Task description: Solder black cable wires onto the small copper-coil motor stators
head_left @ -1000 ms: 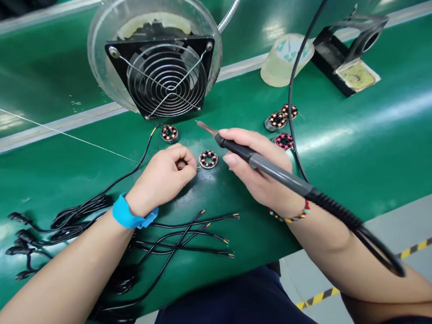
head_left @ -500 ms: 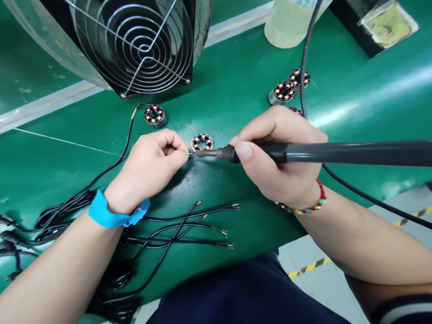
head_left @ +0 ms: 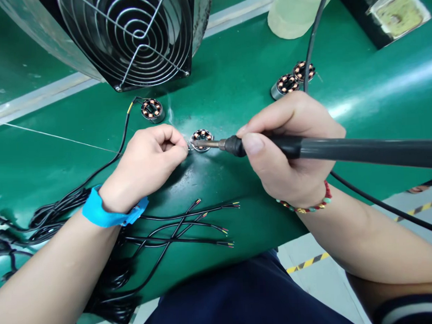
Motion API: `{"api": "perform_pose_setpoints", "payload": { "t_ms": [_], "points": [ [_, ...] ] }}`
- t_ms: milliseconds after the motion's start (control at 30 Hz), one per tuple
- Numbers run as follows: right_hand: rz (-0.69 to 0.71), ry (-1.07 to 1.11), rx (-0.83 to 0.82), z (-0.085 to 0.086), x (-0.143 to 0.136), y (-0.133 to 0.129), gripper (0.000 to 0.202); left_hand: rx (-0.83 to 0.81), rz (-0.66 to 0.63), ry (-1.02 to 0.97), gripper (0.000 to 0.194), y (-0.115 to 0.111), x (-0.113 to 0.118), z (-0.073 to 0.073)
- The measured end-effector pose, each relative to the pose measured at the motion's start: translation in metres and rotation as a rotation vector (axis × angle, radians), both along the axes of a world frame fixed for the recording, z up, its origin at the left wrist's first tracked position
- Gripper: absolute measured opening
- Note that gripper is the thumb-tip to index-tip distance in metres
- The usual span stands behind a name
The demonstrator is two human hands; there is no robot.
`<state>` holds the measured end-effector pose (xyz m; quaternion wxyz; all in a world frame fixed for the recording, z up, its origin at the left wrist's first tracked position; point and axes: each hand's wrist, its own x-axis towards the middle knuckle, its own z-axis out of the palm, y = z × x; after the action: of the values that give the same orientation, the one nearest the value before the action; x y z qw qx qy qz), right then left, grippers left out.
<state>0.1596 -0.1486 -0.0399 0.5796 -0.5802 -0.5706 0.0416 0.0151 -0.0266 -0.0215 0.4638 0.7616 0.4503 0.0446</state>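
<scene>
My right hand [head_left: 293,145] grips a black soldering iron [head_left: 357,151] like a pen. Its metal tip is over the left side of a small round motor coil [head_left: 202,140] with copper windings, which lies on the green table. My left hand [head_left: 152,157], a blue band on its wrist, is pinched beside the coil's left edge. A thin wire end shows at its fingertips, but most of it is hidden. A faint wisp of smoke rises just behind the fingers.
A fan [head_left: 139,39] stands at the back left, near a coil with a cable [head_left: 153,110]. Two more coils [head_left: 286,85] lie behind my right hand. Black cables [head_left: 186,238] lie at the front left. A sponge tray [head_left: 398,15] is at the back right.
The iron's tip has moved from the coil's lower left edge up onto the coil, and smoke now shows. The view has shifted slightly. My left hand keeps its pinch.
</scene>
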Motion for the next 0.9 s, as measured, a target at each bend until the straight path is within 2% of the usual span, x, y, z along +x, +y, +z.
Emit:
{"api": "perform_pose_setpoints", "payload": {
  "t_ms": [167, 467, 633, 733, 833, 900],
  "points": [
    [0.033, -0.026, -0.015, 0.0017, -0.0009, 0.0002, 0.013, 0.013, 0.0, 0.013, 0.009, 0.0006, -0.0002, -0.0008],
    [0.002, -0.05, -0.022, 0.0022, -0.0025, 0.0003, 0.021, 0.006, 0.006, 0.018, 0.007, 0.0012, -0.0002, -0.0016],
    [-0.038, -0.047, 0.019, 0.0015, -0.0014, 0.0011, 0.009, -0.032, 0.009, 0.014, 0.006, 0.0014, -0.0007, -0.0002],
    [0.058, -0.072, -0.037, 0.0025, 0.0001, 0.0036, 0.005, -0.03, 0.014, 0.018, 0.006, 0.0007, 0.0009, 0.0022],
    [0.127, -0.092, -0.093, 0.001, -0.0008, 0.0062, 0.017, -0.021, 0.02, 0.015, 0.005, -0.0003, 0.002, 0.0034],
    [0.162, -0.015, -0.12, -0.0017, -0.0031, 0.0074, 0.027, -0.032, 0.021, 0.006, 0.005, -0.0007, 0.0018, 0.0032]
  ]
}}
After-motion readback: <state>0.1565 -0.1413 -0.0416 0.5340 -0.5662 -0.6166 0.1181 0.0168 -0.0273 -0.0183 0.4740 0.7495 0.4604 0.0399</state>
